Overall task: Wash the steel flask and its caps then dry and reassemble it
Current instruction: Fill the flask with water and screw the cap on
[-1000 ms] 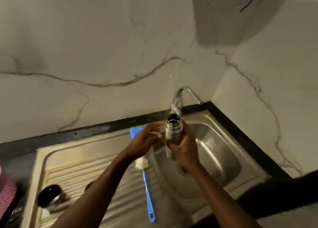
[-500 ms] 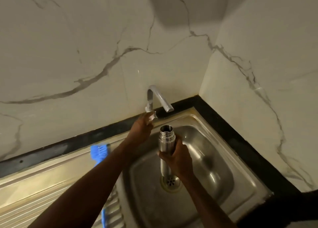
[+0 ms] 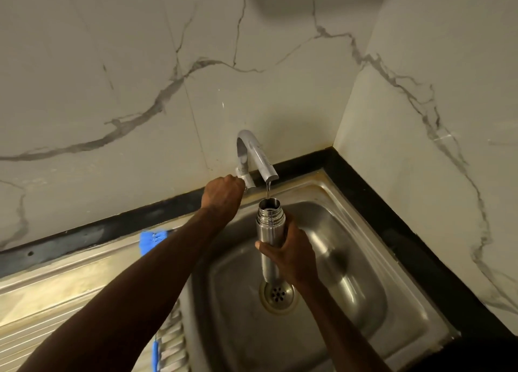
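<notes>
Over the sink [image 3: 350, 273] the uncapped steel flask [image 3: 269, 242] is gripped upright by the right hand [image 3: 291, 255] under the tap [image 3: 253, 155], whose handle is clasped by the left hand [image 3: 222, 196], so rinsing is judged underway, with caps, drying and reassembly left.

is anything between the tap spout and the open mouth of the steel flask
Nothing visible does. The uncapped cylindrical steel flask, gripped upright by the right hand, sits directly under the curved chrome tap spout; only a thin stream of water crosses the gap. The left hand grips the tap handle, off to the side.
</notes>
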